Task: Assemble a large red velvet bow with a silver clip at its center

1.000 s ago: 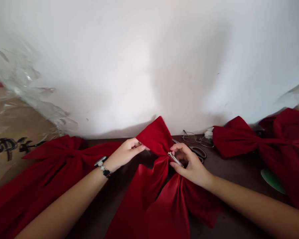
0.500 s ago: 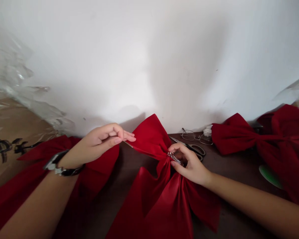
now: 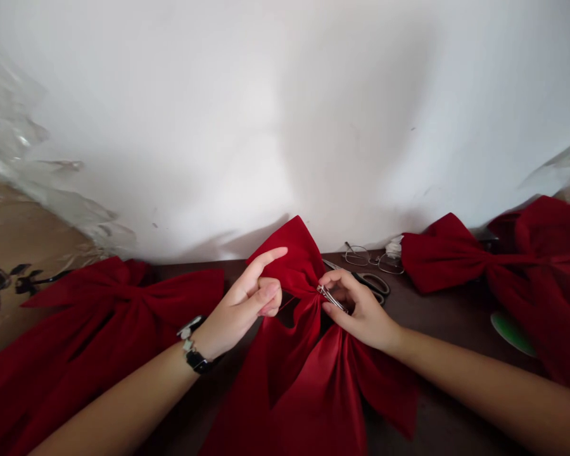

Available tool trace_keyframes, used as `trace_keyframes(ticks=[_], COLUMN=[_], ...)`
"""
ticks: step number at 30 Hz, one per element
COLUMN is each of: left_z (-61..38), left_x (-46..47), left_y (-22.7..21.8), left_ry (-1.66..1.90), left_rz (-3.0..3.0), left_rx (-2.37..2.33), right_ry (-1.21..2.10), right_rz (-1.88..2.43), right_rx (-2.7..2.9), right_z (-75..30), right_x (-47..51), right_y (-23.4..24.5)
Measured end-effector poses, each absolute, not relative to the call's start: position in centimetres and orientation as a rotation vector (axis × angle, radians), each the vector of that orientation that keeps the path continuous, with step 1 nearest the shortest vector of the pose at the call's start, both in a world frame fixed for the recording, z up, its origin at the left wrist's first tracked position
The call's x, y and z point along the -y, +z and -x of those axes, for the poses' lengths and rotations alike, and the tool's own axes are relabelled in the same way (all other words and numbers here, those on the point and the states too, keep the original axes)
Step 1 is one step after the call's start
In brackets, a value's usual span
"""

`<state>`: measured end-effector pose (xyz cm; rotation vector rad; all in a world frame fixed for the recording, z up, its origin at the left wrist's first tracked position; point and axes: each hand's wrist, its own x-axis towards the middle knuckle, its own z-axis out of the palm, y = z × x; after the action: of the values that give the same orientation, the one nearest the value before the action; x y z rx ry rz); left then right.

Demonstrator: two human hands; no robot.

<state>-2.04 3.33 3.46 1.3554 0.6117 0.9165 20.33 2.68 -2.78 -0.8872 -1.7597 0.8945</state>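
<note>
A large red fabric bow stands in the middle, its upper loop raised and its tails hanging towards me. At its gathered centre my right hand is closed, pinching a slim silver metal clip against the cloth. My left hand, with a dark watch at the wrist, is in front of the bow's upper left loop. Its index finger points out while thumb and other fingers are curled closed. A thin thread appears to run from these fingers towards the bow's centre.
Another red bow lies at left beside a brown package in clear plastic. More red bows lie at right, near a green disc. Scissors and eyeglasses rest by the white wall.
My left hand has moved right, from beyond the loop's left tip to in front of the bow, and its fingers have curled with the index out. My right hand keeps its grip.
</note>
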Motion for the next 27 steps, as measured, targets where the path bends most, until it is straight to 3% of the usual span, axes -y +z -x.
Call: trace_keyframes(ticks=[13,20,27], left_z=[2.4,1.0,0.1], left_x=[-2.1,-1.7,-0.9], left_y=[5.4,3.0,2.1], left_ry=[0.729,0.749,0.698], left_rz=[-1.648,-1.633,-1.72], left_rx=[-0.693,-0.832,-0.818], right_ry=[0.82,0.675,0.56], right_rz=[0.871,0.948,0.717], right_rx=[1.801,1.873,1.995], right_z=[-20.3,-20.3,-20.0], right_x=[-2.6,-2.5,-1.8], right_y=[-3.0,-2.0,-0.7])
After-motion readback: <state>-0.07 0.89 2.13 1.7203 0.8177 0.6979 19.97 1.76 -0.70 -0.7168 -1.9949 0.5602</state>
